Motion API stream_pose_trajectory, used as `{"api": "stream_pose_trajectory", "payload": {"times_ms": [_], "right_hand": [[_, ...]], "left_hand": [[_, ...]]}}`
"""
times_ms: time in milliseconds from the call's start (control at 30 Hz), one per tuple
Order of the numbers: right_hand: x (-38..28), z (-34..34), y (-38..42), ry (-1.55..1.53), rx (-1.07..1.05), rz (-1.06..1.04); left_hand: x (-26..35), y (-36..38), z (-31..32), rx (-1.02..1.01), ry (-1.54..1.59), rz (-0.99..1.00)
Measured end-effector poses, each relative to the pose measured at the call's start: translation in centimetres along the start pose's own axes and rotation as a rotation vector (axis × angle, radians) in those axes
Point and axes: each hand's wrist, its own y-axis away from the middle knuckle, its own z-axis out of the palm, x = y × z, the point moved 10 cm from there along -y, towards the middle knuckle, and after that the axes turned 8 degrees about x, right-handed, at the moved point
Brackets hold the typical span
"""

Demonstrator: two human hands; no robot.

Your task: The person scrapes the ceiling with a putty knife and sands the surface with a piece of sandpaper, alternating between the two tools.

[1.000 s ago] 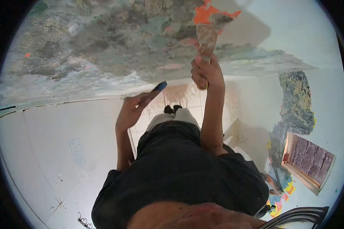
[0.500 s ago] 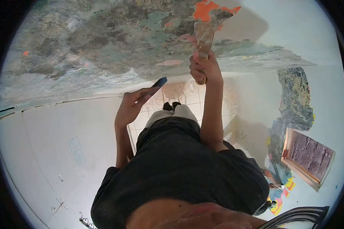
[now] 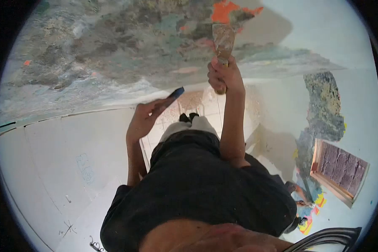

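Head view, logged from my remote station. Item: one scraper [image 3: 223, 40], blade smeared; the right hand [image 3: 227, 76] has its fingers curled fully round the handle, so I see only the handle's butt and a sliver near the blade. Backdrop: patchy wall [image 3: 113, 42], behind the scraper; whether the blade touches it, I cannot tell. Item: orange patch [image 3: 222, 12], just beyond the blade's edge, cropped by the upper border. Item: dark flat object [image 3: 175, 95], bluish at the tip, left of the scraper and lower, pinched between thumb and fingers of the left hand [image 3: 143, 119]; the hand covers its near end, so I cannot identify it. Item: framed opening [image 3: 339, 170], well apart to the scraper's right. Item: another person's hand [image 3: 308, 204], farther from the scraper than that frame's near edge, partly hidden; too small for me to read its grip.
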Motion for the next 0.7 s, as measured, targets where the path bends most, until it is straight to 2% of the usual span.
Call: {"api": "stream_pose_trajectory", "payload": {"times_ms": [67,167,200,267,367,700], "right_hand": [[-0.8,1.2,0.9,0.009,0.03,-0.033],[0.6,-0.6,0.3,0.014,0.014,0.014],[-0.3,0.1,0.7,0.047,0.001,-0.043],[-1.5,1.7,0.5,0.039,-0.023,-0.025],[-0.1,0.3,0.2,0.027,-0.033,-0.017],[0.3,1.4,0.7,-0.011,-0.044,-0.027]], "left_hand": [[-0.9,0.3,-0.1,-0.01,-0.07,0.009],[-0.1,0.5,0.0,-0.005,0.029,-0.042],[0.5,0.7,-0.1,-0.018,0.002,-0.043],[0.9,0.0,-0.6,-0.001,-0.036,-0.014],[0.4,0.1,0.0,-0.009,-0.002,0.013],[0.3,-0.2,0.8,-0.064,0.021,0.0]]}}
